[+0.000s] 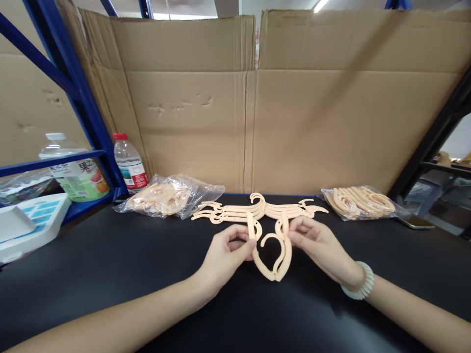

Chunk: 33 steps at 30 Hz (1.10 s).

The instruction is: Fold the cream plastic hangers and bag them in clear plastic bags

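Observation:
Between my two hands is a peach-coloured folding clothes hanger (285,260), its arms folded up into a V and its hook curled between them. My left hand (228,250) pinches the left arm with thumb and fingers. On the other arm, the fingers of my right hand (319,245) are closed in the same way; a pale ribbed band circles that wrist. Just beyond, several unfolded hangers (235,212) of the same colour lie stacked on the black table (235,314), their arms spread left and right and their hooks pointing away.
At the back left lies a clear plastic bag (165,196) of hangers; another bag (360,202) rests at the back right, beside a phone-like flat object (415,223). A red-capped bottle (129,164) stands near the blue frame (79,93). Cardboard (191,113) walls the back.

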Tool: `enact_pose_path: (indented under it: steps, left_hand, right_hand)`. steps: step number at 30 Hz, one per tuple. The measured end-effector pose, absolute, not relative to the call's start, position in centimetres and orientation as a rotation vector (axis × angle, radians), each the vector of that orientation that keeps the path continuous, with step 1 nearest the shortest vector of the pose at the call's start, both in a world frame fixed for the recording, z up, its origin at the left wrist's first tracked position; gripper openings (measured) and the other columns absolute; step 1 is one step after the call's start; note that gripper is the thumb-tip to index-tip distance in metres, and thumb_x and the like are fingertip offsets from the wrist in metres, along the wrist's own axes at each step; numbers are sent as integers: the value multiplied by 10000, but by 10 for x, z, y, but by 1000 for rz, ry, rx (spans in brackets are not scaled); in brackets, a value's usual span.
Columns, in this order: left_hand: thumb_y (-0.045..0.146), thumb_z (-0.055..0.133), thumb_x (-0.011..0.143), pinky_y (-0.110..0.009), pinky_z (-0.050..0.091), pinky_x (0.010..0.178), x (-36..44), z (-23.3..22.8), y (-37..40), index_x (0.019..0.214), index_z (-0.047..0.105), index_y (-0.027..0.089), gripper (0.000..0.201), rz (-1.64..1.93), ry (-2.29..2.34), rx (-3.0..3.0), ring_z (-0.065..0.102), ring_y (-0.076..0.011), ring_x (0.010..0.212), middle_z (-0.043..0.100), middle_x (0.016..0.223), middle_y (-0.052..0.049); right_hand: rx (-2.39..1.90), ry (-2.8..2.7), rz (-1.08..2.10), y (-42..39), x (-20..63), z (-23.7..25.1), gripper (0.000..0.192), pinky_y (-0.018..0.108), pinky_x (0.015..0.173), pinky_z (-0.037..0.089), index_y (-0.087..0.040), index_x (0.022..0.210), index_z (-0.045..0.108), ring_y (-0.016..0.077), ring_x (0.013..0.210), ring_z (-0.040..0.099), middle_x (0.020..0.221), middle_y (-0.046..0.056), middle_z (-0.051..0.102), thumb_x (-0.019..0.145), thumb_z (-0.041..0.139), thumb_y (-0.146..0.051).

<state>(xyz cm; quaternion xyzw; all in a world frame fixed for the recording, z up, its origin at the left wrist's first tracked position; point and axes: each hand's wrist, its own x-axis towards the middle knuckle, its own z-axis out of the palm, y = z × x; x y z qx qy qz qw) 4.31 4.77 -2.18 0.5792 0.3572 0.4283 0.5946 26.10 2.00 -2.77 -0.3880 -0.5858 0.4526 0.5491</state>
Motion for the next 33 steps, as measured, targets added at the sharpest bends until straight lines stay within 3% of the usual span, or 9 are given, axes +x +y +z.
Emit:
enact_pose_path:
  steps: [4, 7, 12, 15, 19, 25, 30, 33]
  left_hand:
    - [329, 740, 720, -286, 565, 679, 44, -25, 48, 871, 647, 139, 260, 1006, 813, 1363, 652, -174, 767, 645, 847, -41]
    - [335, 729, 734, -314, 567, 710, 43, -26, 49, 883, 645, 144, 256, 1040, 798, 1361, 654, -182, 778, 650, 852, -43]
    - [300, 675, 794, -303, 540, 766, 40, -28, 50, 915, 635, 165, 185, 1094, 746, 1500, 627, -191, 880, 648, 907, -51]
    - [268, 644, 819, -297, 524, 797, 40, -27, 48, 972, 626, 182, 176, 1082, 687, 1607, 616, -189, 923, 647, 992, -56]
    - [296, 660, 797, -312, 537, 758, 41, -26, 47, 972, 624, 163, 223, 1039, 706, 1546, 633, -171, 806, 639, 981, -65]
    - [336, 720, 725, -315, 557, 656, 42, -27, 51, 968, 566, 178, 328, 1088, 837, 1370, 650, -167, 699, 610, 835, -17]
    - [335, 694, 737, -287, 518, 639, 41, -30, 51, 718, 525, 178, 231, 1018, 859, 1587, 635, -175, 694, 609, 727, -12]
    - [301, 621, 793, -300, 498, 726, 39, -31, 54, 751, 585, 183, 131, 1013, 880, 1809, 622, -184, 766, 634, 775, -22]
  right_hand:
    - [-947, -1640, 1121, 15, 259, -26, 189, 358, 863, 517, -188, 880, 640, 174, 872, 621, 896, 38, 654, 849, 641, -374]
    - [-917, -1709, 1211, 14, 262, -27, 248, 411, 928, 502, -203, 1030, 669, 213, 1004, 617, 1065, 71, 654, 882, 592, -386]
    - [-835, -1829, 1227, 12, 260, -25, 381, 440, 1068, 382, -273, 1275, 562, 236, 1260, 458, 1333, 75, 501, 898, 584, -323]
    - [-758, -1823, 1293, 8, 256, -23, 417, 432, 1048, 408, -284, 1313, 522, 240, 1258, 453, 1377, 80, 435, 901, 578, -322]
    - [-713, -1845, 1344, 5, 254, -23, 470, 399, 959, 487, -284, 1341, 480, 237, 1201, 490, 1422, 93, 354, 887, 596, -311]
    - [-832, -1997, 1066, 3, 257, -26, 422, 420, 1014, 440, -275, 1316, 437, 219, 1208, 477, 1366, 85, 428, 908, 542, -253]
    - [-948, -2281, 761, 0, 257, -25, 442, 435, 1059, 394, -261, 1349, 381, 224, 1216, 476, 1346, 93, 472, 923, 495, -227]
    - [-999, -2357, 630, 3, 259, -27, 490, 442, 1094, 359, -252, 1404, 327, 233, 1287, 418, 1419, 103, 408, 935, 467, -237]
